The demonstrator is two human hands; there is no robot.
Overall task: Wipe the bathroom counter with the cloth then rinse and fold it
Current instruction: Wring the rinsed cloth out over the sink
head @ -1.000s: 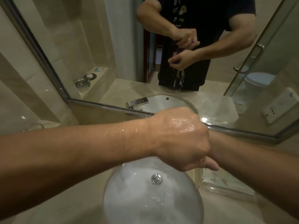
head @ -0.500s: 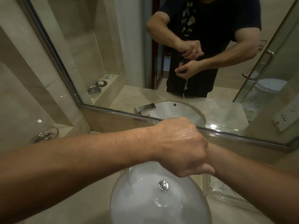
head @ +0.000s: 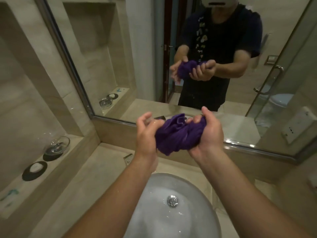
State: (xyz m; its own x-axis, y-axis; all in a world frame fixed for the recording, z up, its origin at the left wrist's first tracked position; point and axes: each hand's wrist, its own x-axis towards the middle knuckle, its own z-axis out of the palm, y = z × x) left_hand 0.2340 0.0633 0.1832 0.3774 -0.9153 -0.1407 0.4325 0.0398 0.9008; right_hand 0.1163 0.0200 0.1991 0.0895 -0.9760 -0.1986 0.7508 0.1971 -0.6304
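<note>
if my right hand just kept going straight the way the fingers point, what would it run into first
Probably the purple cloth itself: the right hand grips it, fingers curled leftward into the bunch. Beyond lies the left hand.

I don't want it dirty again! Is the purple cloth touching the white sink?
Apart. The head view shows the bunched purple cloth held up in both hands, with bare counter visible between it and the round white sink below.

one head-worn view looks forward and down, close over the sink, facing the mirror
</note>
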